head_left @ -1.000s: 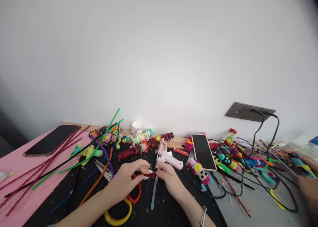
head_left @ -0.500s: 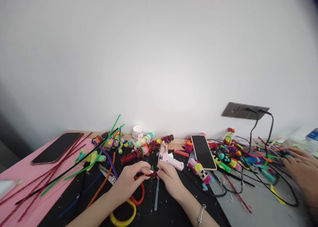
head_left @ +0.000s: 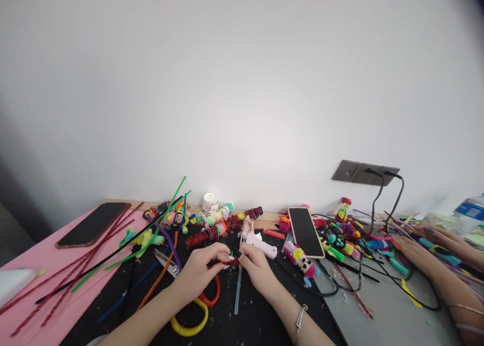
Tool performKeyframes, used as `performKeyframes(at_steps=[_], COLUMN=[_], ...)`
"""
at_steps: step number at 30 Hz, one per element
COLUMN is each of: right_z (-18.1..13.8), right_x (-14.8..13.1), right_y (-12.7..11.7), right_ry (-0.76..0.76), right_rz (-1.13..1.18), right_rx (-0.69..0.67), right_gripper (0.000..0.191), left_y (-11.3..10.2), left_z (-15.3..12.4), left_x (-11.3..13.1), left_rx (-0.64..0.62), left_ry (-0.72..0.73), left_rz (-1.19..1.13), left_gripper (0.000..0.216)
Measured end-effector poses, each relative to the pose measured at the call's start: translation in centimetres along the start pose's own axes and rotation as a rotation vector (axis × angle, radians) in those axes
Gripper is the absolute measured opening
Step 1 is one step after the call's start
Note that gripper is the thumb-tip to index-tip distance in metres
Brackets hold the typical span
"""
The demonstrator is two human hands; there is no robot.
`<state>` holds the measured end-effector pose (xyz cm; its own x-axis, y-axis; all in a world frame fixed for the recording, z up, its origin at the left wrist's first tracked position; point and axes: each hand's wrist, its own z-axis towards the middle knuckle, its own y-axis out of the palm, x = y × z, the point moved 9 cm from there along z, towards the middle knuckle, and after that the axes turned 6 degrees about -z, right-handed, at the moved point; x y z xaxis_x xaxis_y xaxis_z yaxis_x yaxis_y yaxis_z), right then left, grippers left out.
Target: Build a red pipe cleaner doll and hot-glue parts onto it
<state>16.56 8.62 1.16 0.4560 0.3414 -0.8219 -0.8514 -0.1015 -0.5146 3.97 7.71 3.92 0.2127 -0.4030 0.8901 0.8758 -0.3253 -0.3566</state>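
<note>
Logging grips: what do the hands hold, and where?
A short dark red fuzzy pipe-cleaner roll, pinched: left hand at its left end, right hand at its right.

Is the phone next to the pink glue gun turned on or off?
Off, it seems: the phone lies face up beside the glue gun, and its screen is all black.

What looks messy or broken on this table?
Nothing looks broken. Small pale scraps are scattered over the black mat, and fuzzy sticks lie crisscrossed over the pink sheet. The left hand and right hand pinch a red fuzzy piece.
</note>
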Motion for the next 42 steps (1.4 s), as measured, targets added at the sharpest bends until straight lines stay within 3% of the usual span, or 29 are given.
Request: performKeyframes(at_steps=[19,42], right_z=[-0.2,-0.3], right_x=[-0.8,-1.4], right_y=[-0.7,-1.2], right_ry=[-0.059,-0.131], right_rz=[-0.087,-0.24], right_rx=[0.033,0.111], right_gripper=[0.023,0.022], left_y=[0.5,0.1], left_z=[-0.4,-0.5], left_x=[-0.1,-1.1], left_rx=[0.06,0.121], left_ry=[0.069,-0.052], left_rz=[-0.109,-0.182], left_gripper=[0.023,0.022])
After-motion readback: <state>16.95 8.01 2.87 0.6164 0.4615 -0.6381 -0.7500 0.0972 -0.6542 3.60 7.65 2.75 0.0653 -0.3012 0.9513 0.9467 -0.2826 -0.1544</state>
